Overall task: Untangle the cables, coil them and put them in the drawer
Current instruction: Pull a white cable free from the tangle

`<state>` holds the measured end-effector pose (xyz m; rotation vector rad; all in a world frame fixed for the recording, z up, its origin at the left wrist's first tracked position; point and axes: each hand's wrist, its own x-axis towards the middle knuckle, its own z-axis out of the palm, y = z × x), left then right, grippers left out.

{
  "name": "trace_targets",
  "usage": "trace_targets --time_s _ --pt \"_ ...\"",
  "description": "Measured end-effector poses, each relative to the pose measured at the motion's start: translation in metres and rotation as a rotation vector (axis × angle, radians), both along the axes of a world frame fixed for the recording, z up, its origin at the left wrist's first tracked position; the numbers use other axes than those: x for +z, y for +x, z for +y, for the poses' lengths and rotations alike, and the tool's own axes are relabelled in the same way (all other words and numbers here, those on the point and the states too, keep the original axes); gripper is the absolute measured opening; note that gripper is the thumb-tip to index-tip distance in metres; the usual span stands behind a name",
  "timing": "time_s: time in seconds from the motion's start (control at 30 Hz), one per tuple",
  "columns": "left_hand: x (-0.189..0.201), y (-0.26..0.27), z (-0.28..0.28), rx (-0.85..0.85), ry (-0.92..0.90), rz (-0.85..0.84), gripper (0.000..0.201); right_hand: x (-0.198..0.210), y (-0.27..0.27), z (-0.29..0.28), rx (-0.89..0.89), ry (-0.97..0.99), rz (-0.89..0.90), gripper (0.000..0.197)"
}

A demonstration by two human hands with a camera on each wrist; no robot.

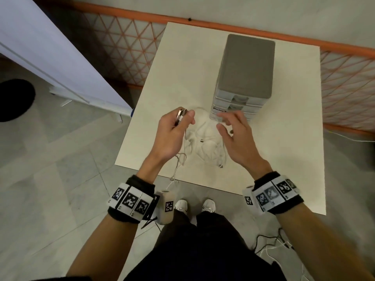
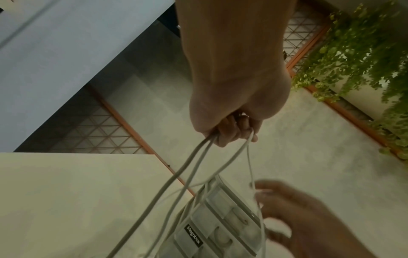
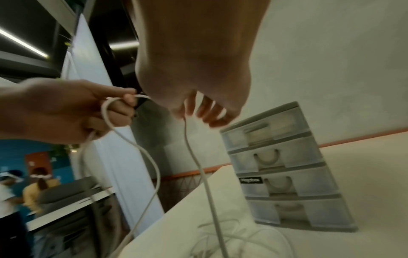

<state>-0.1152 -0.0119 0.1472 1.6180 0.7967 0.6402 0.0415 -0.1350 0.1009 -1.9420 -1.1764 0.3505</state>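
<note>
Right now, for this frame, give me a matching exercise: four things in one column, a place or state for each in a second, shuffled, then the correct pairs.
Things:
1. left hand
2. right hand
3. drawer unit
4. cable tangle

States:
A. stands at the table's far side, drawers closed
B. lies on the table between the hands
C. grips a bunch of cable ends
D. pinches a single strand

Pairs: 1-C, 2-D, 3-A, 4-B

Head camera overhead; wrist cameras close, table-facing (image 1: 294,138).

One table (image 1: 284,138), one drawer unit (image 1: 246,78) (four drawers), one tangle of white cables (image 1: 205,147), two hands (image 1: 172,134).
</note>
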Motion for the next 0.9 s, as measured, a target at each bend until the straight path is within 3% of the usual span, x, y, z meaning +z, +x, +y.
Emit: trace_targets --time_s 0.1,0.23,0.27,0.33,0.37,0.43,0.6,0.9 --pt "0.001 0.011 -0.009 0.046 -0.086 -0.005 0.035 0.008 -0.018 -0.006 0.047 0.198 -0.084 0.019" --pt "0.009 0.023 -0.018 0.068 -0.203 -0.02 0.037 0.004 -0.033 -0.004 0.253 -0.102 0.149 0.054" --pt "0.012 0.025 -0.021 0.055 -0.22 -0.015 0.039 0.001 -0.034 -0.002 0.281 -0.173 0.197 0.054" --pt "0.016 0.028 -0.022 0.037 -0.227 -0.002 0.036 0.002 -0.035 0.005 0.314 -0.163 0.204 0.019" --pt "0.017 0.029 -0.02 0.035 -0.223 -0.003 0.031 0.004 -0.034 0.007 0.303 -0.107 0.206 0.005" --pt "0.016 0.024 -0.013 0.057 -0.204 -0.009 0.029 0.005 -0.029 0.008 0.231 -0.018 0.271 0.019" --pt "-0.006 -0.011 -0.002 0.157 -0.142 0.05 0.025 0.014 -0.016 0.014 0.039 0.115 0.569 0.029" --pt "-0.034 -0.05 -0.013 0.042 -0.042 0.12 0.018 0.012 -0.013 0.033 -0.206 0.221 0.767 0.031"
